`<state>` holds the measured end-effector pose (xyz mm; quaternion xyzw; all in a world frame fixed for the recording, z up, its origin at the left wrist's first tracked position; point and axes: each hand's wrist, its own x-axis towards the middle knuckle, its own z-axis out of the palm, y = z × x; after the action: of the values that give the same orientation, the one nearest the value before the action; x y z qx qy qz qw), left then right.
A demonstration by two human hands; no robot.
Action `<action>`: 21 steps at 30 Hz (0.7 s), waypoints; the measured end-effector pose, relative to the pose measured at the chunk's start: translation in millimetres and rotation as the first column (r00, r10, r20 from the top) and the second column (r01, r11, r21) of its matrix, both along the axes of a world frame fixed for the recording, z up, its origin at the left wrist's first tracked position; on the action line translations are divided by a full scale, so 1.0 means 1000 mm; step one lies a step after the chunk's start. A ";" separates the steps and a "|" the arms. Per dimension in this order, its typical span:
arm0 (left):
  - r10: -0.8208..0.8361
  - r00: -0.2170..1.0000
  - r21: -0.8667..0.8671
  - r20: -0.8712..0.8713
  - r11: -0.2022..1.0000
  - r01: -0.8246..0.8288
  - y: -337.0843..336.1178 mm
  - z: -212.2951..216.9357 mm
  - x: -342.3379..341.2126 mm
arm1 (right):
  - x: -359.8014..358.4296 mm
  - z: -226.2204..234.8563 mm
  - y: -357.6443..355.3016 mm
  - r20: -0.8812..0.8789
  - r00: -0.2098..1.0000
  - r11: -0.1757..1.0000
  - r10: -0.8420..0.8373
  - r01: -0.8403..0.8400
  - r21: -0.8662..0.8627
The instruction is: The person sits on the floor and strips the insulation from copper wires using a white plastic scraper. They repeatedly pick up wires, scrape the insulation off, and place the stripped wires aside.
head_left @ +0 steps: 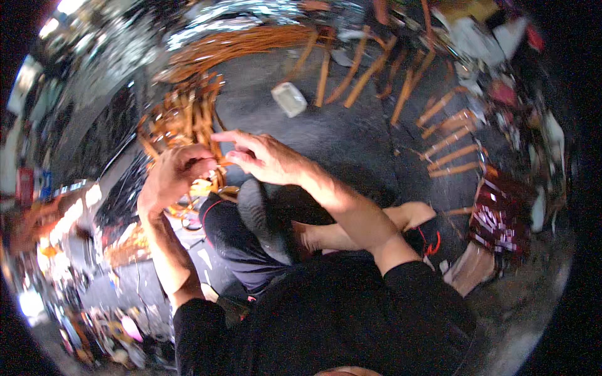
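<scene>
In the head view, a half-made piece of thin orange-brown woven cane strips (185, 122) is seen on the dark grey floor (351, 141), just past the bent knees in dark blue shorts (241, 241). The left hand (172, 178) is closed in a fist around some of the strips at the near edge of the weaving. The right hand (263, 156) is half open, with the pointing finger stretched out to the weaving and the thumb and other fingers pinched on a thin strip. Long loose orange-brown cane sticks (367, 69) are spread on the floor farther away, and a small pale plastic box (289, 99) lies well apart from the hands. A strip could likely be snapped if it is bent too hard. The weave could come loose if the left fist is let go too soon. A finger could be poked by a sharp strip end, because the ends stick out all around.
</scene>
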<state>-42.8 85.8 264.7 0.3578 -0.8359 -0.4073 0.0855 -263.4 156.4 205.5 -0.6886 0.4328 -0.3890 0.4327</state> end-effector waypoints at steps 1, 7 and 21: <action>0.017 1.000 0.099 0.019 0.995 -0.019 -0.013 -0.021 -0.007 | -0.019 -0.015 -0.001 -0.088 0.996 1.000 -0.025 0.023 -0.019; -0.032 0.996 0.331 -0.081 0.942 0.057 -0.050 -0.174 -0.060 | -0.186 -0.090 0.038 -0.155 0.987 0.928 -0.051 0.105 0.358; 0.026 0.993 0.101 -0.116 0.995 -0.015 -0.073 -0.301 -0.069 | -0.242 -0.167 0.037 -0.673 0.228 0.657 -0.704 0.568 -0.495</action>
<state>-111.9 12.9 -36.1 0.3456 -0.8043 -0.4680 0.1206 -505.7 193.3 38.8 -0.5743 0.7933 -0.1881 -0.0737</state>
